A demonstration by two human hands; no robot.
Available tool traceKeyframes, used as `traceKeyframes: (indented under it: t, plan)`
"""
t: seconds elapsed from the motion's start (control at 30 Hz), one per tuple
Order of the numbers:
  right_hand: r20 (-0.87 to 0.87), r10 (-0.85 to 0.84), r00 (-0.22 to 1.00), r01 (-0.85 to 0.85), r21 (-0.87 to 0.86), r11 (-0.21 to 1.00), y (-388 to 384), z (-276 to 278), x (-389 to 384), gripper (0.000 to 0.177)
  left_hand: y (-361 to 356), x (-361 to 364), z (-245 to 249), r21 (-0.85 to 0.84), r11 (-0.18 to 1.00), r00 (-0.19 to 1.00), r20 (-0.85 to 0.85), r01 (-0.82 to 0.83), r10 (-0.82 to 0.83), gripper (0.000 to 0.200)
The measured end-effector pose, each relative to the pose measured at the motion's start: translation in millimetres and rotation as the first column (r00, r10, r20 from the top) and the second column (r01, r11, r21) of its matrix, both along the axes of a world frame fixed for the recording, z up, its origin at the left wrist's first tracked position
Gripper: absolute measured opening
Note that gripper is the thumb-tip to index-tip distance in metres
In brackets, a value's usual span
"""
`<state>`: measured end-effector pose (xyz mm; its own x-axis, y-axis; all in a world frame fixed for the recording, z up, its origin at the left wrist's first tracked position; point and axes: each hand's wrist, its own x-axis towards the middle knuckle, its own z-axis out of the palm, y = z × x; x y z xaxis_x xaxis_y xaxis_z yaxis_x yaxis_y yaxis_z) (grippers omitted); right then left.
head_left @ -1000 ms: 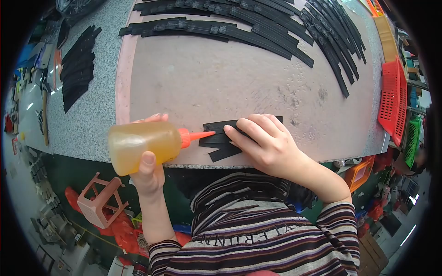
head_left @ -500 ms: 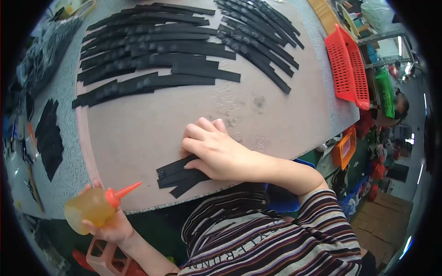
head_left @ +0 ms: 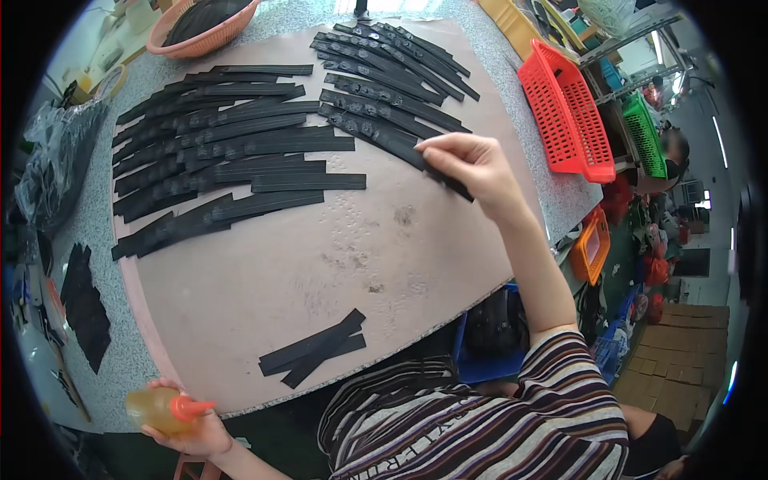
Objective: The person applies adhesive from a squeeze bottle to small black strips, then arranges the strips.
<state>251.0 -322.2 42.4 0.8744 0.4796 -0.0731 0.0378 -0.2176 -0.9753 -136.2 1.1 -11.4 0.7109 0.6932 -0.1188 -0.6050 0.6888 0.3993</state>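
Note:
My left hand (head_left: 188, 428) is wrapped round a squeeze bottle (head_left: 152, 408) of amber liquid with a red pointed nozzle, at the lower left beside the board. My right hand (head_left: 476, 164) pinches a black strip (head_left: 448, 180) at the lower end of the right-hand row; its fingertips partly cover the strip. Shiny wet-looking dabs show on the overlapping black strips (head_left: 376, 96) of this row. Another row of overlapping strips (head_left: 232, 148) lies to the left. Near the front edge, a few loose black strips (head_left: 320, 348) lie crossed.
The strips lie on a pinkish board (head_left: 240, 296) on a speckled table. A red basket (head_left: 560, 112) stands at the right, a pink basket (head_left: 216, 40) of black pieces at the back. More black pieces (head_left: 84, 308) lie at the left. A blue crate (head_left: 476, 352) sits below the front edge.
My right hand has gone from the loose strips at the front edge up to the right-hand row. My left hand still holds the bottle, now lower in view. The view has shifted.

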Motion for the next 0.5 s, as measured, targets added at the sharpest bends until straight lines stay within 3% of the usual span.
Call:
traceKeyframes:
  t: [0.07,0.37,0.43,0.47,0.5]
  plan:
    - [0.213,-0.034,0.977,0.06,-0.114,0.992,-15.7,-1.0,40.1,0.019,1.5,1.6,-2.9,-0.063,0.998,0.999,0.023,0.023,-0.021,0.063]
    - [0.51,0.012,0.86,0.178,-0.321,0.93,17.1,-38.2,137.5,0.019,-0.4,19.4,1.9,-0.081,0.985,0.983,0.114,0.152,-0.143,0.06]
    - [0.695,0.089,0.713,0.26,-0.381,0.888,16.0,-38.7,136.6,0.019,2.6,9.9,0.2,-0.067,0.991,0.99,0.081,0.119,-0.113,0.062]
    - [0.807,0.173,0.564,0.362,-0.43,0.827,20.9,-29.4,124.3,0.02,1.8,6.5,-0.2,-0.058,0.996,0.997,0.048,0.069,-0.066,0.064]
    - [0.876,0.117,0.468,0.327,-0.295,0.898,20.3,-35.1,124.4,0.019,4.8,4.1,0.8,-0.046,0.999,1.0,-0.006,0.022,-0.022,0.066]
